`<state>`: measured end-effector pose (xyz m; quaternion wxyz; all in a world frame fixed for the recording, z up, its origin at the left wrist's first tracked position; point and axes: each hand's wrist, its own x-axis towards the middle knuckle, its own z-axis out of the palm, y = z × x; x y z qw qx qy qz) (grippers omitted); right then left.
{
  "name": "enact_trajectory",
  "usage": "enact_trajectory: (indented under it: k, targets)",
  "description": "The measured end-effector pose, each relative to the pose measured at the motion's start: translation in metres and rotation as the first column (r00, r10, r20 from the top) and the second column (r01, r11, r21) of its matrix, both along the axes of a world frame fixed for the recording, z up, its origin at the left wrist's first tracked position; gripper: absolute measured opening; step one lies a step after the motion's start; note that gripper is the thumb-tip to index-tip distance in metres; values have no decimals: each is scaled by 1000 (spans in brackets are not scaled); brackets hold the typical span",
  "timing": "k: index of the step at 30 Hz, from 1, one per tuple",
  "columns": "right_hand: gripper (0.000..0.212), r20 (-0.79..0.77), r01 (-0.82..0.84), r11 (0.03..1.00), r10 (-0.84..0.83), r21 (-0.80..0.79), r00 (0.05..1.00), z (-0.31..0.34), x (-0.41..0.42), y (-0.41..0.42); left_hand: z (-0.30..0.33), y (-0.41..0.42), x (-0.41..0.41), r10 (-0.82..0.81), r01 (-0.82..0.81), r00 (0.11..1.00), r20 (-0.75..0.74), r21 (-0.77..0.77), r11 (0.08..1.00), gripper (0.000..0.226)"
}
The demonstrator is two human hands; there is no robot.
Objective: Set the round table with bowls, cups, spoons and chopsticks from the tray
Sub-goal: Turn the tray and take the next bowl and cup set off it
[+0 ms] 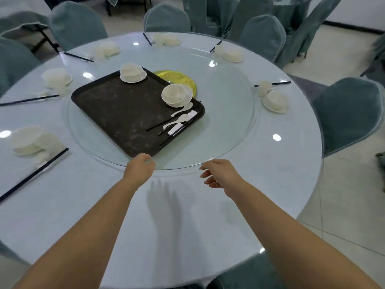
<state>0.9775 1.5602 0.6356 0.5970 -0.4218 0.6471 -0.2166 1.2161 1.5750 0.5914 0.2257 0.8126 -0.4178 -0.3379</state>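
Reaching from the bottom of the frame, two bare forearms extend over a round counter (pixel 270 184) covered in pale blue cloth. The left hand (pixel 139 168) lies at the near rim of the glass turntable (pixel 229 130), its fingers curled over the edge beside the near corner of the dark tray (pixel 116 113); whether they actually grip the glass cannot be told. The right hand (pixel 218 174) hovers just outside that rim at centre right, fingers loosely spread and holding nothing. The tray sits on the turntable at centre frame. It carries one bowl set (pixel 133 73) at its far corner and a second bowl set (pixel 176 94) at its right edge, with spoons (pixel 181 110) and black chopsticks (pixel 177 130) lying just below the latter. A yellow disc (pixel 183 80) shows partly behind the tray. Place settings of white dishes with chopsticks ring the counter from lower left round to the right, among them one at right (pixel 275 100). Covered chairs (pixel 350 113) surround the counter.
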Motion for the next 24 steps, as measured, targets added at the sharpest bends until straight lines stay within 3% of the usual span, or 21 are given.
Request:
enact_trajectory:
  k: [6, 12, 20, 24]
  targets:
    - [16, -25, -32, 999, 33, 35, 999, -7, 48, -39, -25, -32, 23, -195, 180, 975, 106, 132, 975, 52]
    - [16, -40, -66, 995, 70, 79, 997, -22, 75, -63, -37, -42, 32, -297, 265, 934, 199, 171, 949, 50]
    - [15, -23, -66, 989, 69, 133, 997, -32, 80, -87, -34, -51, 27, -357, 321, 918, 175, 204, 925, 47]
    - [14, -14, -39, 989, 42, 143, 999, -36, 75, -102, -31, -61, 13, -358, 336, 931, 77, 205, 919, 46]
